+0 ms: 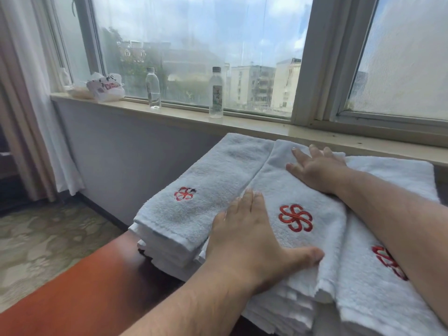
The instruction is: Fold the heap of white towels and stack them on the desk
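Folded white towels with red embroidered flower logos lie in stacks on the brown desk (80,282). The left stack (201,190) stands at the desk's far left. Beside it, the middle towel (298,214) tops another stack. My left hand (252,241) lies flat on that towel's near left edge, fingers straight, thumb spread to the right. My right hand (317,169) presses flat on its far end, fingers pointing left and away. A third towel (378,282) lies to the right, partly under my right forearm.
A windowsill (242,122) runs behind the desk with two clear water bottles (153,87) (216,93) and a white plastic bag (105,87). A curtain (31,117) hangs at the left over patterned carpet (43,243).
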The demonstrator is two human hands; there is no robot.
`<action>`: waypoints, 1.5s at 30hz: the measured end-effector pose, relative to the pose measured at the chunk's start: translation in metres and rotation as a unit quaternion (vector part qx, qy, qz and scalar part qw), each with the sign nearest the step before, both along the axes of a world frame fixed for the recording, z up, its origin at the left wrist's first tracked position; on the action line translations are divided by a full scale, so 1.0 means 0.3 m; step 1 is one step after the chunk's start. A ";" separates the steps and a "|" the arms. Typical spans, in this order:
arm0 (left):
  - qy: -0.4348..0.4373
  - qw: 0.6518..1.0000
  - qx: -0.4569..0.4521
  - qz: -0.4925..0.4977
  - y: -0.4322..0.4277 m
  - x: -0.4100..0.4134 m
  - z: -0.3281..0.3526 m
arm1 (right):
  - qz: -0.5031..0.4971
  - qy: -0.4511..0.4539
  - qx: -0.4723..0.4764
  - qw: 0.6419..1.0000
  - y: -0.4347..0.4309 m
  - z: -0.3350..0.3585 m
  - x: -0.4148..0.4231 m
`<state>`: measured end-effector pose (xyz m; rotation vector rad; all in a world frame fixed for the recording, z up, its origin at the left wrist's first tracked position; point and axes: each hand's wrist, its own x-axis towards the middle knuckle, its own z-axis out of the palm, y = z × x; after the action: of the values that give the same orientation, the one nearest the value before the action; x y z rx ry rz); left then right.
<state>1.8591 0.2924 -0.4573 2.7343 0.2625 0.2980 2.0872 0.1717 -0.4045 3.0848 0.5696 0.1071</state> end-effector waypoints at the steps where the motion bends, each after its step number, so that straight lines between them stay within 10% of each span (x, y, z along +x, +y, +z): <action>1: -0.002 1.000 0.000 -0.002 0.001 0.002 -0.003 | 0.000 0.001 -0.005 1.000 0.001 0.001 0.000; 29: 0.042 0.999 0.005 -0.031 0.052 -0.158 0.002 | -0.004 0.088 -0.001 0.996 -0.252 0.037 -0.451; 45: 0.003 0.997 0.047 -0.066 -0.193 -0.447 -0.016 | 0.072 -0.043 0.130 0.988 -0.540 -0.157 -0.875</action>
<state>1.7252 0.2345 -0.4621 2.8292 0.0701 0.2712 1.8246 0.0098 -0.4517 3.2621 0.8382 0.3394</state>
